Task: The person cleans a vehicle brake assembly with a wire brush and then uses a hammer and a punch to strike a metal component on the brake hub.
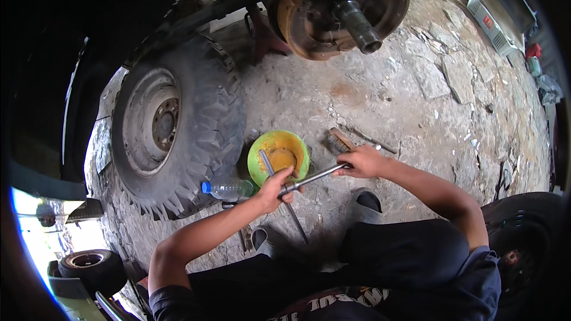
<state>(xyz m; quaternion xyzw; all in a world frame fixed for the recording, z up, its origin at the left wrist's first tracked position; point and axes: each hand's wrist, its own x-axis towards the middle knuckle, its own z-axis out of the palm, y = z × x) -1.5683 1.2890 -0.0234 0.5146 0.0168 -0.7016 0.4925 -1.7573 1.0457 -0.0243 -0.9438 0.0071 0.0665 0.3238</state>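
Note:
Both hands hold a T-shaped metal wrench (321, 175) above the ground, in front of my knees. My left hand (277, 189) is closed round the joint where its crossbar meets the shaft. My right hand (361, 161) closes its fingers on the shaft's far end, whose tip they hide. One end of the crossbar overlaps a green bowl (256, 169) with orange-brown stuff inside; the other slants down toward my legs. Just beyond my right hand lies a wooden-backed brush (340, 141), with a thin rod (376, 142) beside it. A clear bottle (231, 188) with a blue cap lies left of the bowl.
A big knobbly-treaded wheel (178, 125) stands at the left. Ahead, a rusty brake assembly (339, 15) with a protruding axle end hangs over the rough stone floor (386, 95). A white plastic basket (491, 24) is far right; another tyre (523, 220) sits near my right elbow.

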